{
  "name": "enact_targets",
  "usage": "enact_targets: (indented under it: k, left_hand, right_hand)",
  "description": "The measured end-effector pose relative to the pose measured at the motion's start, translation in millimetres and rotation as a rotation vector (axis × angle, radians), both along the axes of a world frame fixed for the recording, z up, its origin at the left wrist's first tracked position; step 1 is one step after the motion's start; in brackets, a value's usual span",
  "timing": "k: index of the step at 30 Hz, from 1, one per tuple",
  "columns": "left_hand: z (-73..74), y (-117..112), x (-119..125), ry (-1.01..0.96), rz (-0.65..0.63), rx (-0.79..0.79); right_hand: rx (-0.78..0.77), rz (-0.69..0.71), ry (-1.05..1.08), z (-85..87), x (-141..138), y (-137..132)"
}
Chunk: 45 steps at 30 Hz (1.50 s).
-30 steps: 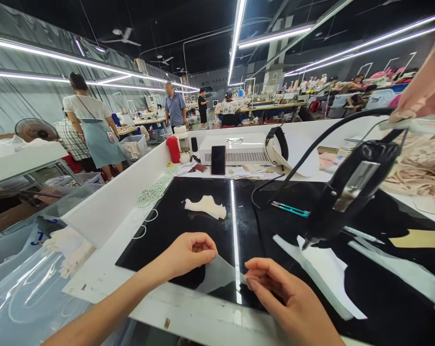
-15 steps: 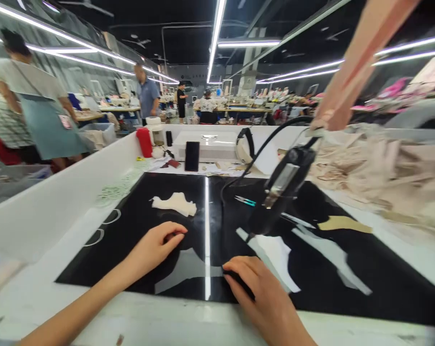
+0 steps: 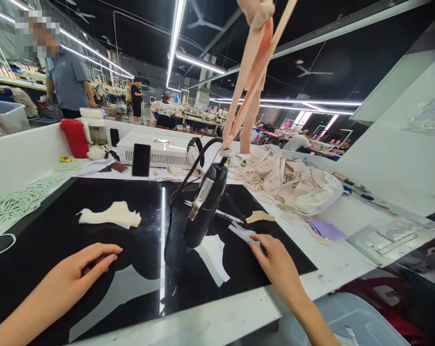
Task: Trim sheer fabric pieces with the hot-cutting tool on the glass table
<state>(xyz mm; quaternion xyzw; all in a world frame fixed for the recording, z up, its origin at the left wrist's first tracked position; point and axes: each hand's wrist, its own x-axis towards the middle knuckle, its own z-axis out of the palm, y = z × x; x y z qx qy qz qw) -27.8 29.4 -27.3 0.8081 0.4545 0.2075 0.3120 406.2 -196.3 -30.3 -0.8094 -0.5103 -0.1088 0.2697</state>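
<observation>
My left hand [image 3: 78, 271] lies flat on the glossy black work mat [image 3: 40, 226], fingers stretched out over a dark piece beside a clear film shape [image 3: 119, 293]. My right hand [image 3: 277, 264] reaches forward to the right, and its fingertips touch a small pale strip [image 3: 243, 232] on the mat. Between the hands a black corded hand tool [image 3: 205, 204] hangs tip down from a pink strap [image 3: 251, 72]. A white cut piece [image 3: 214, 254] lies under the tool. A stack of cream fabric pieces [image 3: 111, 215] sits further back on the left.
A heap of beige garments [image 3: 292, 180] covers the table's right side, with a purple piece [image 3: 325, 228] near it. A phone [image 3: 141, 159], a white box machine [image 3: 159, 150] and a red container [image 3: 74, 138] stand at the back. Elastic loops [image 3: 15, 199] lie left. A person in a blue shirt [image 3: 68, 81] stands behind.
My view has swung right. My right hand let go of the clear film and moved forward and right to the pale strip. My left hand flattened on the mat.
</observation>
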Motion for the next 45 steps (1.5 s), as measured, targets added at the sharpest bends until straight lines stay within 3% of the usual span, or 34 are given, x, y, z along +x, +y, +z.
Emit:
enact_targets:
  k: [11,18,24,32,38,45]
  left_hand:
    - [-5.0,3,1,-0.028,0.04,0.045]
    - [0.9,-1,4,-0.032,0.041,0.027]
    - [1.8,0,6,-0.013,0.018,0.052]
    - [-2.5,1,6,-0.006,0.002,0.073]
    - [-1.5,2,5,-0.027,-0.023,0.066]
    - [6.4,-15,15,-0.045,-0.054,0.036]
  right_hand:
    - [-0.181,-0.059,-0.169,-15.9,14,37]
    - [-0.158,-0.062,-0.062,-17.9,15,38]
    - [-0.032,-0.098,0.254,-12.9,27,35]
    - [0.318,-0.146,0.775,-12.9,49,32]
    - [0.519,-0.16,0.898,-0.4,47,30]
    - [0.563,-0.148,0.977,-1.1,48,26]
